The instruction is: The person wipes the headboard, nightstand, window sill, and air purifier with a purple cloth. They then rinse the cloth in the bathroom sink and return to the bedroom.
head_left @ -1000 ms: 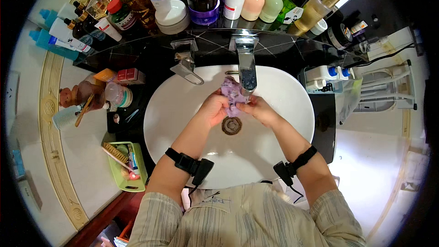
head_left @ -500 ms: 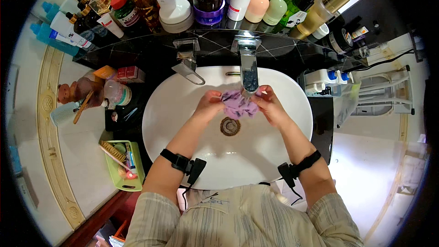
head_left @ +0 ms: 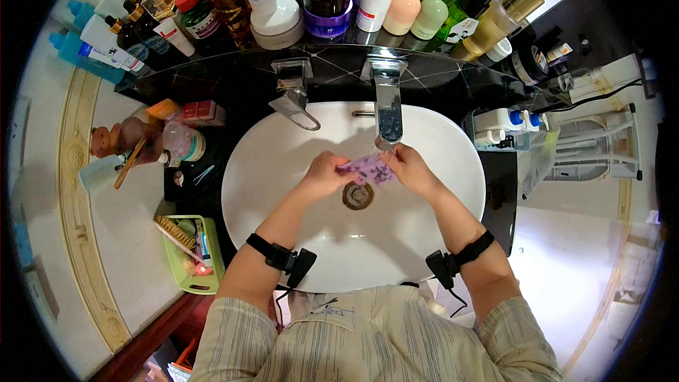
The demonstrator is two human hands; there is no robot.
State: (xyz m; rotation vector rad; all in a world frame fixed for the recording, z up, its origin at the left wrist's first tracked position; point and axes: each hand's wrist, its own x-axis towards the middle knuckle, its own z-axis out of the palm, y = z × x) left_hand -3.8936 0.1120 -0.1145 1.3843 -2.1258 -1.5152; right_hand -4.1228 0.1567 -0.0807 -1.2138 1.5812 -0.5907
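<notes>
A small purple cloth (head_left: pixel 369 168) with dark markings is stretched between my two hands, over the white sink (head_left: pixel 283 240) and just behind its round drain (head_left: pixel 358 196). My left hand (head_left: pixel 325 173) pinches its left end. At the other end, my right hand (head_left: pixel 410 168) grips the cloth with thumb and fingers, close below the chrome spout (head_left: pixel 388 110). I cannot tell whether water is running. Left of the spout, a chrome loop-shaped lever (head_left: pixel 292 95) juts out from the black tiled wall.
Bottles and jars (head_left: pixel 276 21) crowd the shelf above the sink. A green basket (head_left: pixel 185 288) with brushes stands at the left, below a comb (head_left: pixel 95 172) and a clear jar (head_left: pixel 185 143). At the right are white pump bottles (head_left: pixel 495 122) and a folded white stool (head_left: pixel 594 145).
Both hands have come down slightly toward me, away from the spout. The cloth, bunched and ruffled before, is now pulled into a narrower, slanting strip.
</notes>
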